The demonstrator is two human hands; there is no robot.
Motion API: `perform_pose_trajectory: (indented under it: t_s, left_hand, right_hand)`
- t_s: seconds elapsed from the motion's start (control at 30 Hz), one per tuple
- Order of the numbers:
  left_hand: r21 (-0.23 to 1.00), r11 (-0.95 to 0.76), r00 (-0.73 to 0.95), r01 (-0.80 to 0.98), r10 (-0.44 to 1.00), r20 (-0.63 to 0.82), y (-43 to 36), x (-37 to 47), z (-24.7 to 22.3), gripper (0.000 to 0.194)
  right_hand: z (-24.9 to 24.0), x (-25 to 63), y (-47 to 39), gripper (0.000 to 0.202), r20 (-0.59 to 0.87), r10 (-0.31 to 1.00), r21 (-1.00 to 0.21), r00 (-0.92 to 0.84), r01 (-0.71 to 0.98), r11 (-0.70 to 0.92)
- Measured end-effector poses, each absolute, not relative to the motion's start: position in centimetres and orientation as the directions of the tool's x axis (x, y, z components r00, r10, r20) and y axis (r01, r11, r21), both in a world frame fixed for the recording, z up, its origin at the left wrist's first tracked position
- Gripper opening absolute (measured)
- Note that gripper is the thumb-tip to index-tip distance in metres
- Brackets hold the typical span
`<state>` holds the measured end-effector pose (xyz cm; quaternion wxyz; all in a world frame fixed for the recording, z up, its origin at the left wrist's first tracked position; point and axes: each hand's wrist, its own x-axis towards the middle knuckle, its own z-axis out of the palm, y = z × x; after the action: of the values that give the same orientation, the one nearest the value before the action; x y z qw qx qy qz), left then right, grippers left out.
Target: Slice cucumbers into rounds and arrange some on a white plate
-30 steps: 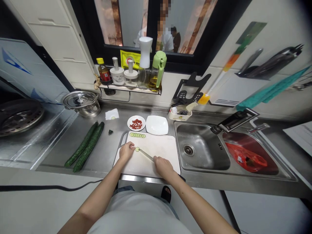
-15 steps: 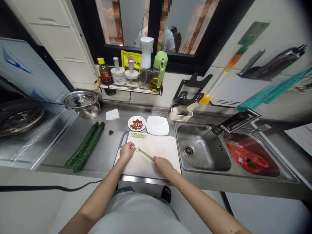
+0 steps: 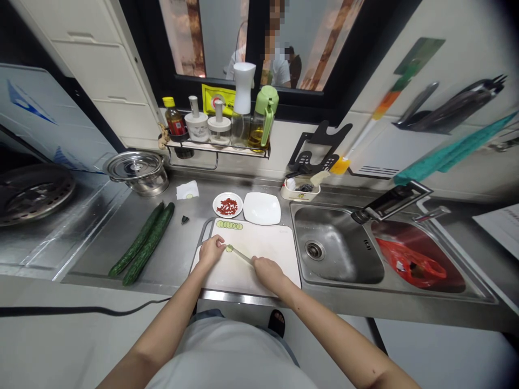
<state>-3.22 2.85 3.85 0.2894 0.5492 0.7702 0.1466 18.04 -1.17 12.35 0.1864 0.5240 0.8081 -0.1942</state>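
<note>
The right hand (image 3: 267, 272), closed around the knife (image 3: 242, 255), had edged slightly leftward, blade tip at the lone slice (image 3: 229, 248) on the board (image 3: 273, 246), keeping work there. The left hand (image 3: 211, 251) curled beside it, any hold unclear.

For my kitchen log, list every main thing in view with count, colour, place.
Board: 1, white, on counter
Knife: 1, grey, over board
Cucumber slices: several, green, on board
Cucumbers: 2, dark green, left
Plates: 2, white, behind board
Chopped pieces: many, red, left plate
Scrap: 1, dark, right of cucumbers
Pot: 1, silver, back left
Sink: 1, steel grey, right
Bag: 1, red, right basin
Shelf containers: 5, mixed colours, by window
Cloth: 1, teal, upper right
Left hand: 1, board's left
Right hand: 1, gripping knife
</note>
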Motion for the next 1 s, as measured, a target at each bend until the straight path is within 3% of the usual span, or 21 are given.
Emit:
perform_pose_trajectory:
  t_s: [1.0]
  left_hand:
    - [0.545, 0.345, -0.212, 0.764, 0.932, -0.293, 3.0, -3.3, 4.0, 0.016]
  right_hand:
    - [11.8, 18.4, -1.6, 0.026, -0.504, 0.779, -0.099, -0.374, 0.921, 0.377]
